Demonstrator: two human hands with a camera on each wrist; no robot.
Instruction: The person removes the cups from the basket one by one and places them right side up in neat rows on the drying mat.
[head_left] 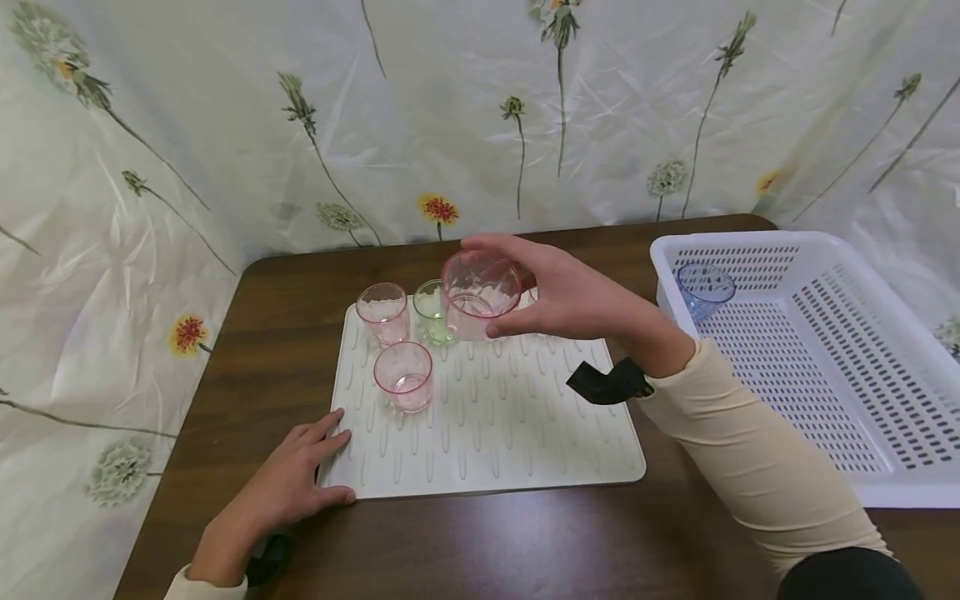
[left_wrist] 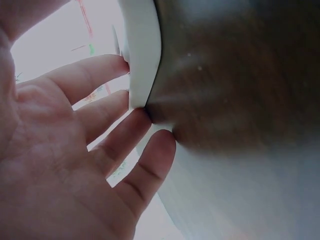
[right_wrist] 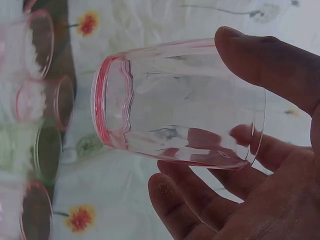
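My right hand grips a pink-tinted clear glass, holding it up over the back of a white ridged mat. In the right wrist view the thumb lies on one side of this glass and fingers on the other, near its rim. Two pink glasses stand on the mat's left part, with a green glass beside the rear one. Another pink glass is mostly hidden behind my right hand. My left hand touches the mat's left edge, fingers spread and fairly straight.
A white perforated plastic basket stands on the right, with a blue glass at its left end. The dark wooden table meets flower-printed sheeting behind and at the left.
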